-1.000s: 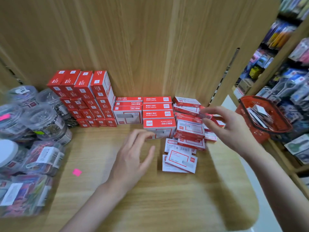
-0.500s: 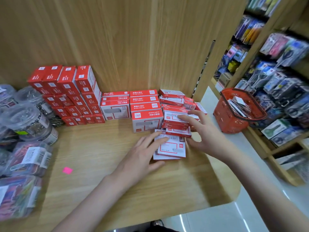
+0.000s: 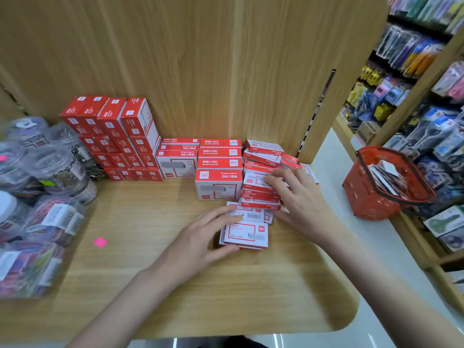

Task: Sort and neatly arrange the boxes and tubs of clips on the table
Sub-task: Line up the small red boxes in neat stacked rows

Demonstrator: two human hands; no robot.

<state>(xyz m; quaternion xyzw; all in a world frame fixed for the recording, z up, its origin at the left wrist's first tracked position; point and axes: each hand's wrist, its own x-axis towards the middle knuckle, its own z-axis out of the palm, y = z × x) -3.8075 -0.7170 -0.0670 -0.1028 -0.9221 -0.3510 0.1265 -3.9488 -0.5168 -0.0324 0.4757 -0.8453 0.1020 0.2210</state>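
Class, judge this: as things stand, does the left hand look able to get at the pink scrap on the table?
Probably yes. The left hand rests beside the flat boxes, and only bare table lies between it and the pink scrap.

Red-and-white boxes (image 3: pixel 247 233), orange-red basket (image 3: pixel 371 197), pink note (image 3: pixel 100 242)
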